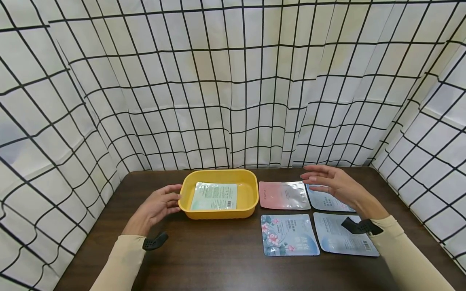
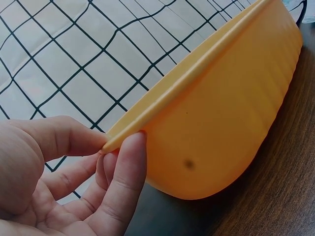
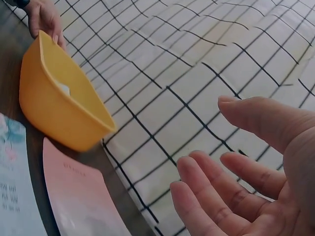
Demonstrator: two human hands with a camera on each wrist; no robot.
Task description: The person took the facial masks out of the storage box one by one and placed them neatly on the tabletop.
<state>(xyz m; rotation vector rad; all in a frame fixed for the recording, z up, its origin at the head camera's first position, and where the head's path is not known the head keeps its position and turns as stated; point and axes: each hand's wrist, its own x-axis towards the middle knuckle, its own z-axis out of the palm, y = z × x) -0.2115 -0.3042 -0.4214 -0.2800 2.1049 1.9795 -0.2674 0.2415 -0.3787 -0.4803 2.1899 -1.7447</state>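
At the left end of the yellow plastic tray (image 1: 218,215), my left hand (image 1: 160,204) pinches the rim between thumb and fingers, seen closely in the left wrist view. A pale green flat sachet (image 1: 214,196) with printed text lies inside the tray. My right hand (image 1: 336,186) hovers with loosely extended fingers and nothing in it, over a light blue sachet (image 1: 327,200) that it partly hides. Left of that lies a pink and silver sachet (image 1: 282,195), close to the tray's right end.
Nearer me on the dark wooden table (image 1: 204,254) lie a blue sachet with pink flowers (image 1: 289,234) and a blue-grey sachet (image 1: 340,236), partly under my right wrist strap. A white cloth with black grid lines (image 1: 233,97) encloses the back and sides.
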